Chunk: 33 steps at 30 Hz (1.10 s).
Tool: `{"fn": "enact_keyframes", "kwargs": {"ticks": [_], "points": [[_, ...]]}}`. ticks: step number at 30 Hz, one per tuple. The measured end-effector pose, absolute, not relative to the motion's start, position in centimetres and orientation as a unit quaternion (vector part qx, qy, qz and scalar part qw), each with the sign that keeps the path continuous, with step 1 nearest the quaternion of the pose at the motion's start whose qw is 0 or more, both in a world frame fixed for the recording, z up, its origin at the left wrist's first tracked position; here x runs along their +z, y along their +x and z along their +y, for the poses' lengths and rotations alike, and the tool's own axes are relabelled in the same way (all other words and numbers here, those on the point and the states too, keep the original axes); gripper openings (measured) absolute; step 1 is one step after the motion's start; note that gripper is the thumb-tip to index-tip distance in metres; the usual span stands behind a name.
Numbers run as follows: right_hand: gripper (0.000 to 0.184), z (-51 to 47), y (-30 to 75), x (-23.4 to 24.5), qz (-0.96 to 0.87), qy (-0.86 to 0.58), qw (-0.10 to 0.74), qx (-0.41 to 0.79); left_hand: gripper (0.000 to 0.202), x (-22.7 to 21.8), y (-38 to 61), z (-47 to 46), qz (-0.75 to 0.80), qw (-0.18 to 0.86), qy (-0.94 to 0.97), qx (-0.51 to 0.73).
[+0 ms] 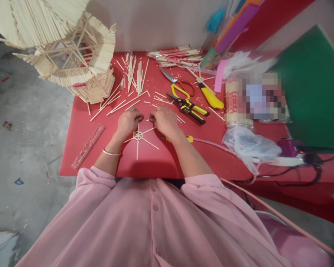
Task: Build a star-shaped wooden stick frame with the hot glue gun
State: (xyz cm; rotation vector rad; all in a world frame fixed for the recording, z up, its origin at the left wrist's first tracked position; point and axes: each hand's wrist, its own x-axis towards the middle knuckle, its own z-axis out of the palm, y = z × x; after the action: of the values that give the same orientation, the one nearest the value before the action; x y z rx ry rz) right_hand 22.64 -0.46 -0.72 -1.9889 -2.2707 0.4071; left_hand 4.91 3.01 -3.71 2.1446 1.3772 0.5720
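On the red table (pixel 167 163), a small wheel-shaped frame of thin wooden sticks (pixel 138 136) lies flat in front of me, its spokes spreading from a hexagonal centre. Just beyond its upper left side is my left hand (pixel 130 120), fingers curled into a pinch. Facing it, my right hand (pixel 165 120) is likewise curled, its fingertips a short gap away. A tiny pale piece shows by the right fingertips; what either hand grips is too small to make out. Under my right forearm lies a yellow tool (pixel 189 139) with a pale cord, partly hidden.
A tiered stick-built model (pixel 78 66) stands at the left back. Loose sticks (pixel 132 72), scissors (pixel 180 83), yellow-black cutters (pixel 189 107) and a yellow-handled tool (pixel 211 96) lie beyond my hands. A clear ruler (pixel 88 146) is left; bundled sticks (pixel 236 104) and a plastic bag (pixel 250 144) right.
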Motion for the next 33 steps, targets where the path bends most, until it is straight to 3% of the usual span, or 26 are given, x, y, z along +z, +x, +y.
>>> {"fn": "enact_keyframes", "kwargs": {"ticks": [19,33], "points": [[0.027,-0.4,22.6,0.0,-0.751,-0.646,0.054,0.121,0.021,-3.1,6.4,2.2,0.517,0.171,0.825,0.153],[0.026,-3.2,28.8,3.3,-0.64,-0.754,0.077,0.131,0.025,-2.6,7.0,2.5,0.435,0.088,0.894,0.063]]}}
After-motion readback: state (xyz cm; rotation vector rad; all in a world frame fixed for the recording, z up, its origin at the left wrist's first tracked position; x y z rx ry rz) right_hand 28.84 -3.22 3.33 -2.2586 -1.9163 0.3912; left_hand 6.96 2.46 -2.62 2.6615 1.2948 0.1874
